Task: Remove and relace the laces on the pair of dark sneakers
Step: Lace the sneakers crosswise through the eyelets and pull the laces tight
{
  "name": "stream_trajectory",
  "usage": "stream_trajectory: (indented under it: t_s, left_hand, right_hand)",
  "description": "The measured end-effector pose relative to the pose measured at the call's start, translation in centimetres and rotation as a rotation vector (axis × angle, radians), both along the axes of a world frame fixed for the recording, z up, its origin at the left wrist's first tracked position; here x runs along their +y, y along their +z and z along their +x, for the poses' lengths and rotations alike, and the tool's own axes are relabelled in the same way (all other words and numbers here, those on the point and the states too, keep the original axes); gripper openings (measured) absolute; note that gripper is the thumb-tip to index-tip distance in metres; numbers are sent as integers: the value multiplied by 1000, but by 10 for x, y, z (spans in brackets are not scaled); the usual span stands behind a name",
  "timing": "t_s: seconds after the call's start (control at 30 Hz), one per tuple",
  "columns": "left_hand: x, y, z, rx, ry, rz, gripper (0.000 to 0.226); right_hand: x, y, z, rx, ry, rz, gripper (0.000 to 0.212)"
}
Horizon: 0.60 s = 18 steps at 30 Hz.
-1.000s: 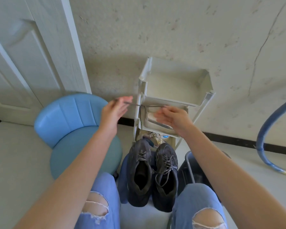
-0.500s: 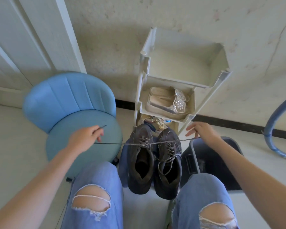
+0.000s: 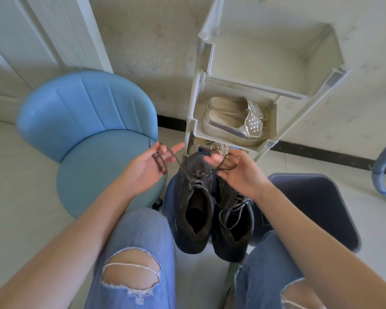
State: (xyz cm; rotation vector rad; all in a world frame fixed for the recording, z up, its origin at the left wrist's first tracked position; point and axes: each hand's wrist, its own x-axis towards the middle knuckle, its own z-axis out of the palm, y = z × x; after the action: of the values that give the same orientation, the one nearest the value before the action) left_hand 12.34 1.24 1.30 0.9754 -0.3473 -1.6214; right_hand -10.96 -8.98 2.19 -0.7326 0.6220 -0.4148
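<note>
Head view: my left hand palm up, holds lace coiled across it, fingertips stretched out. My right hand curls fingers round lace's other end. Lace runs down to left sneaker, which stands touching right sneaker between my knees, toes toward shoe rack. Right sneaker's own lace loose. Blue chair at left; silver shoes on rack shelf.

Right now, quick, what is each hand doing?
Left hand: holding the shoelace, looped over its fingers.
Right hand: gripping a bunch of shoelace too.
</note>
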Motion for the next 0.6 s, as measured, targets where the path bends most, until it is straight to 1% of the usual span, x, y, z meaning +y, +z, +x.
stream_trajectory:
  t_s: [0.03,0.07,0.1,0.13,0.17,0.23,0.3,0.33,0.37,0.43,0.5,0.6]
  left_hand:
    - [-5,6,-3,62,-11,-8,41]
    - [-9,8,-5,96,-26,-9,39]
    - [-13,8,-7,94,-42,-2,36]
    - [-15,7,-10,30,-59,20,33]
    - [-16,3,-12,-106,-90,50,31]
    - [-17,-7,-16,-530,-240,65,30]
    - [-18,-19,-20,-922,-425,31,27]
    - [-18,-24,-21,-1069,-496,3,23]
    - [-17,-26,-20,-1182,-557,-25,18]
    - [-14,-30,-17,-1328,-685,-69,12]
    - [-11,-35,-13,-1361,-736,-51,11]
    - [-8,-42,-12,-1330,-655,-31,14]
  right_hand:
    - [2,1,8,20,-2,36,44]
    - [2,2,14,81,22,13,42]
    - [1,0,16,199,73,-96,39]
    - [-1,-3,15,350,152,-269,37]
    - [-2,-7,14,494,245,-465,35]
    - [-5,-15,13,681,444,-797,32]
    - [-7,-23,9,800,658,-1042,31]
    - [-9,-26,6,864,738,-1120,29]
    - [-12,-28,3,921,778,-1144,27]
    - [-17,-32,-7,1009,764,-1115,23]
    - [-18,-35,-13,1058,683,-1063,21]
    - [-13,-40,-11,1045,518,-960,12]
